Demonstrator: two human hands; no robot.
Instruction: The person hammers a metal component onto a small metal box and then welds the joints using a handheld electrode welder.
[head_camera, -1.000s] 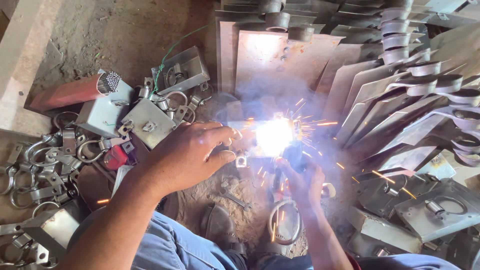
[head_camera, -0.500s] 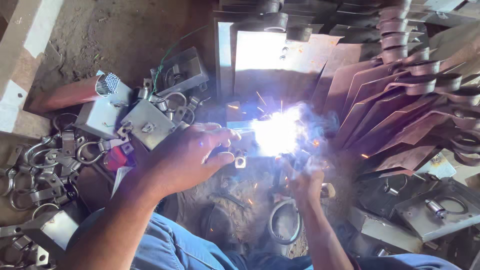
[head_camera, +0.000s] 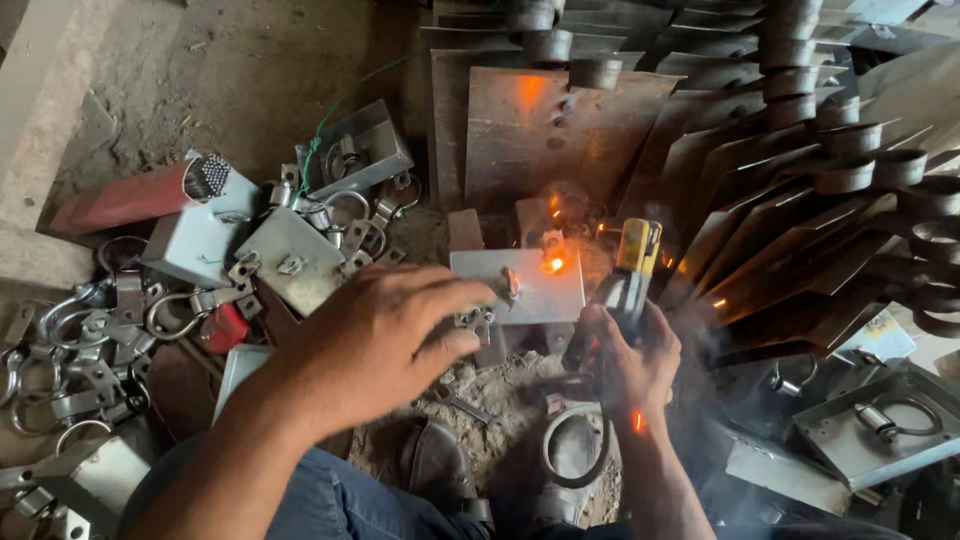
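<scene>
Sparks glow orange on a small square metal plate (head_camera: 520, 287) lying flat on the dirt floor of a workshop, seen from a head camera looking down at two bare hands. The left hand (head_camera: 385, 340) hovers palm down at the plate's near left corner, fingers spread and loosely curved, fingertips touching or just above a small bracket (head_camera: 474, 322) at the plate's edge; whether they press on it cannot be told. The right hand (head_camera: 630, 362) is closed tight around the dark handle of a welding holder (head_camera: 628, 278) with a yellow top, held upright just right of the plate. A glowing weld spot (head_camera: 553, 264) sits near the plate's far right corner, beside a small fitting (head_camera: 510, 283) standing on the plate. To the left lies a heap of similar plates with rings and shackles (head_camera: 290, 255), and a red-and-grey box (head_camera: 140, 195). Behind stands a rusty upright sheet (head_camera: 555, 130); to the right, rows of curved metal pieces (head_camera: 830, 180) are stacked close. A steel ring (head_camera: 575, 455) rests on the ground under the right wrist.
</scene>
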